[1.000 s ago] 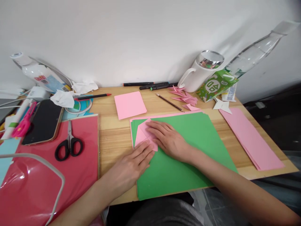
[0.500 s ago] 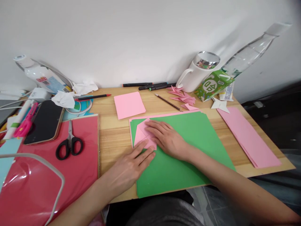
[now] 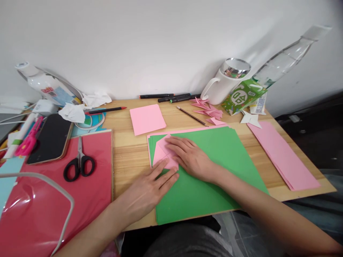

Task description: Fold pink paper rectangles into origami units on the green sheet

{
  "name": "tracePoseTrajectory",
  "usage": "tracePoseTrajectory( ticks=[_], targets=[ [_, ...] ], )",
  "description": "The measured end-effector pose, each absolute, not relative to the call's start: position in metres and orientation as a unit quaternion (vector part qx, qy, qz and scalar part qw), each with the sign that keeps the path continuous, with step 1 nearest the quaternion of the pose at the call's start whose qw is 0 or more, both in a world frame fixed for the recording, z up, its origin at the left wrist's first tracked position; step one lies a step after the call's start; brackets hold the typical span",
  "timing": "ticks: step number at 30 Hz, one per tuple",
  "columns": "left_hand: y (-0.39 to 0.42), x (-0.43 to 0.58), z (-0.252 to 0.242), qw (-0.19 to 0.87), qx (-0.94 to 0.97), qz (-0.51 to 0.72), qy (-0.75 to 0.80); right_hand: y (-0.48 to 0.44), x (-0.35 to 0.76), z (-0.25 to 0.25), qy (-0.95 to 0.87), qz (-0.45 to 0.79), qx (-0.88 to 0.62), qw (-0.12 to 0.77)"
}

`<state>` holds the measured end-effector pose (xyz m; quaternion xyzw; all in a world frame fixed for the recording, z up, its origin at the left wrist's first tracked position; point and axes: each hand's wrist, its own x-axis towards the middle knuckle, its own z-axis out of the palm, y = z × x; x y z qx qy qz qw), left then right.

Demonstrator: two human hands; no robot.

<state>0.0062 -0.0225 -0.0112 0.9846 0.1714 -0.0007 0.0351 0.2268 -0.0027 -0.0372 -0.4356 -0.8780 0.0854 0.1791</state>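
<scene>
A small folded pink paper (image 3: 162, 151) lies on the near-left corner of a stack of green sheets (image 3: 214, 178) on the wooden desk (image 3: 128, 153). My right hand (image 3: 191, 157) lies flat on the pink paper, fingers stretched out and pressing it down. My left hand (image 3: 148, 189) rests flat beside it, fingers apart, with the fingertips touching the paper's near edge. Neither hand grips anything.
Black scissors (image 3: 79, 164) lie on a red sheet (image 3: 53, 200) at the left, beside a phone (image 3: 49, 139). A pink square (image 3: 147, 119), pens (image 3: 171, 97), a pencil (image 3: 191, 116), folded pink pieces (image 3: 210, 112), a white mug (image 3: 227, 85), a green carton (image 3: 242, 96) and pink strips (image 3: 284, 155) surround the green sheets.
My left hand slid a little toward me along the pink paper's near edge. The right hand stays pressed on the paper.
</scene>
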Motion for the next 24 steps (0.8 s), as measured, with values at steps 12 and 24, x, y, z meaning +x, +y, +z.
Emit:
tracePoseTrajectory(
  ticks=[12,24],
  targets=[
    [-0.0254,0.0047,-0.0162,0.015,0.986,0.04,0.163,-0.0031,0.2262,-0.0372,-0.878,0.081,-0.439,0.173],
    [-0.0248,0.0076,-0.0092,0.04,0.981,0.04,0.186,-0.0025,0.2267,-0.0376,-0.877,0.087,-0.434,0.186]
  ],
)
